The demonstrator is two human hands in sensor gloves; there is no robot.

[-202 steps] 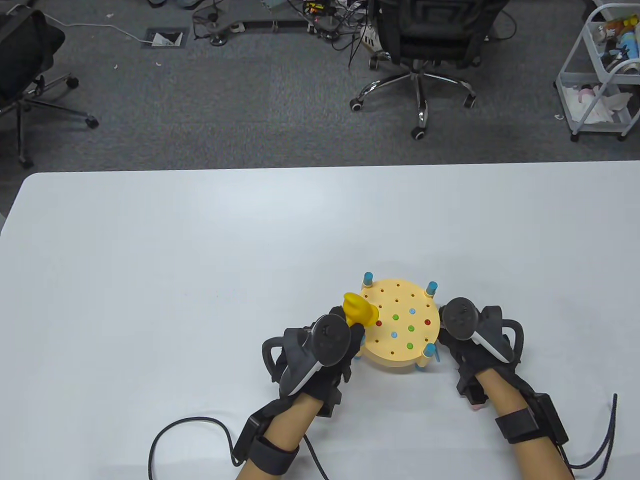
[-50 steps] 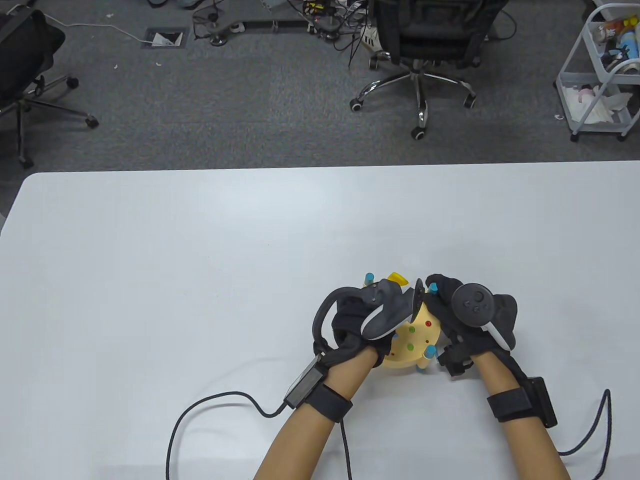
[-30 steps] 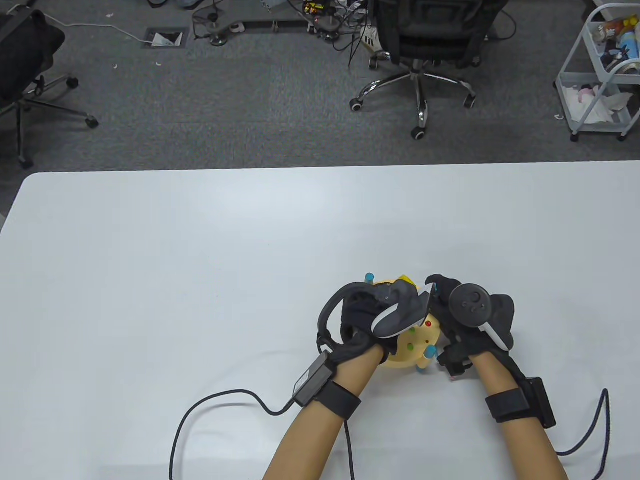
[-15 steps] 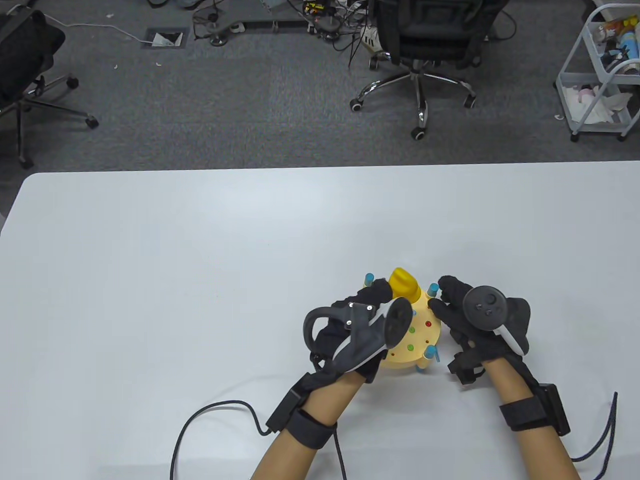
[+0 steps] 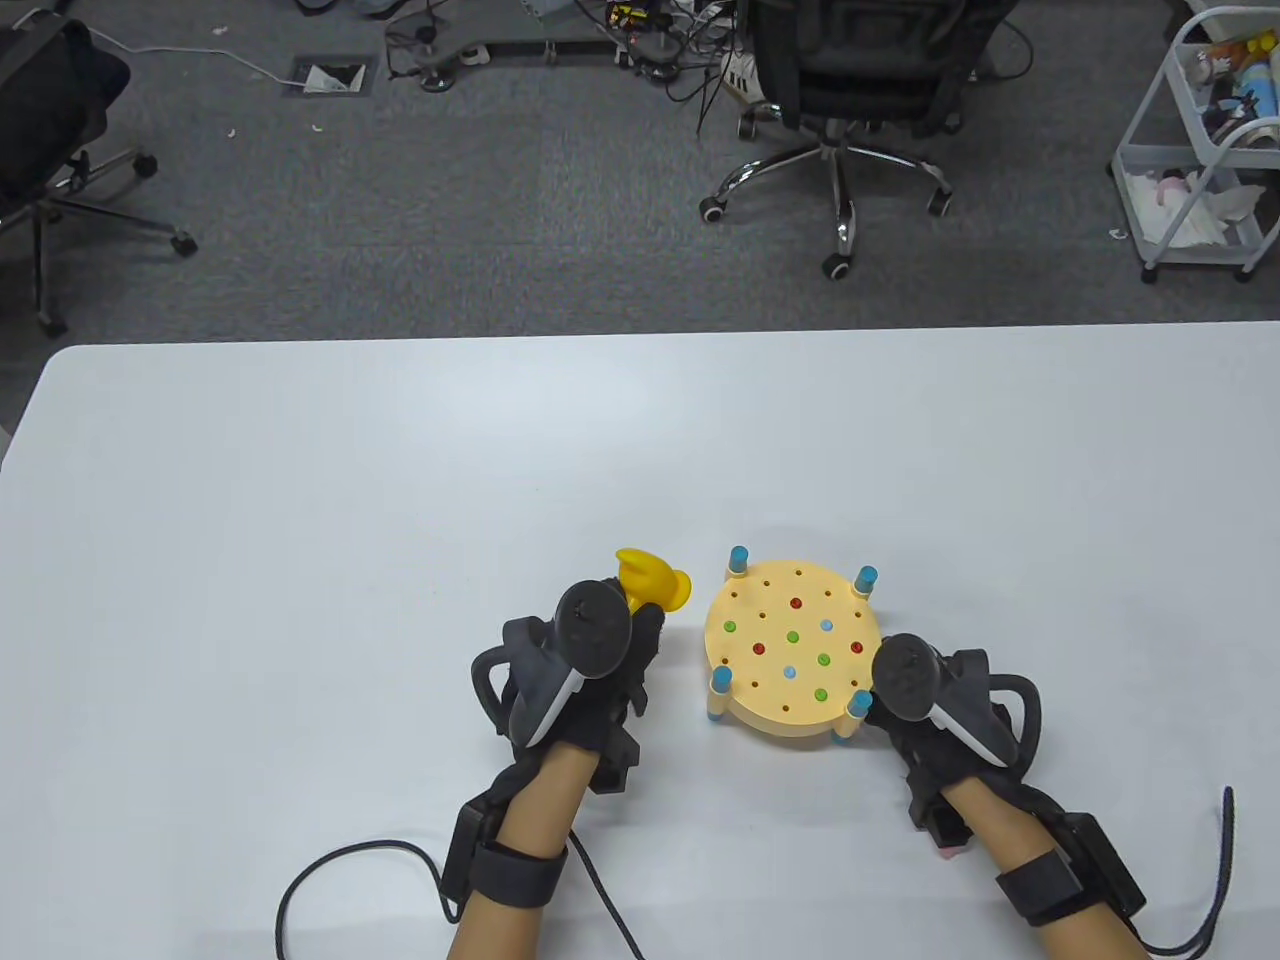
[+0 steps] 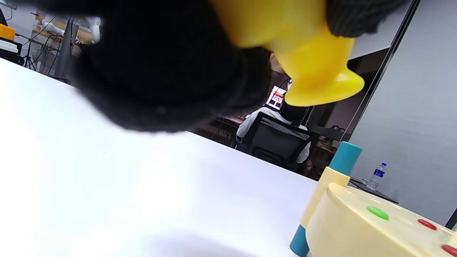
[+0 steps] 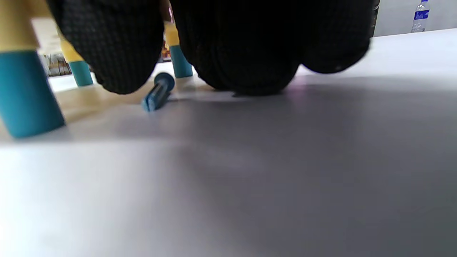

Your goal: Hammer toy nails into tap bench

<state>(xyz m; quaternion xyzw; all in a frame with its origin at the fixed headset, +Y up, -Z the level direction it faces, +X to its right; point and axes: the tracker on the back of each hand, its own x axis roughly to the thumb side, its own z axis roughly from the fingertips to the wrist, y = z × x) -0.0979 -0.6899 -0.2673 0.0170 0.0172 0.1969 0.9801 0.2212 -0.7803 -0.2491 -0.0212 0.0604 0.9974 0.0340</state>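
Near table's front edge, left hand (image 5: 590, 680): fingers (image 6: 160, 71) wrapped around yellow hammer (image 5: 652, 582), just left of bench.
Right hand (image 5: 925, 715): fingers (image 7: 246, 53) curled down on table (image 5: 300, 500) beside bench's front-right leg; grasp cannot be told.
Bench (image 5: 792, 648): round, between hands; coloured nails flush in top.
Loose blue nail (image 7: 157, 91): lying under bench.

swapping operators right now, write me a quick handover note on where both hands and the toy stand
Left hand: holds the yellow hammer, off to the left of the tap bench, not over it.
Right hand: beside the bench's near right leg, fingers down near the table; no grip on anything visible.
Done: coloured nails sit low in the bench top.
Left: one blue nail lies loose on the table under the bench.
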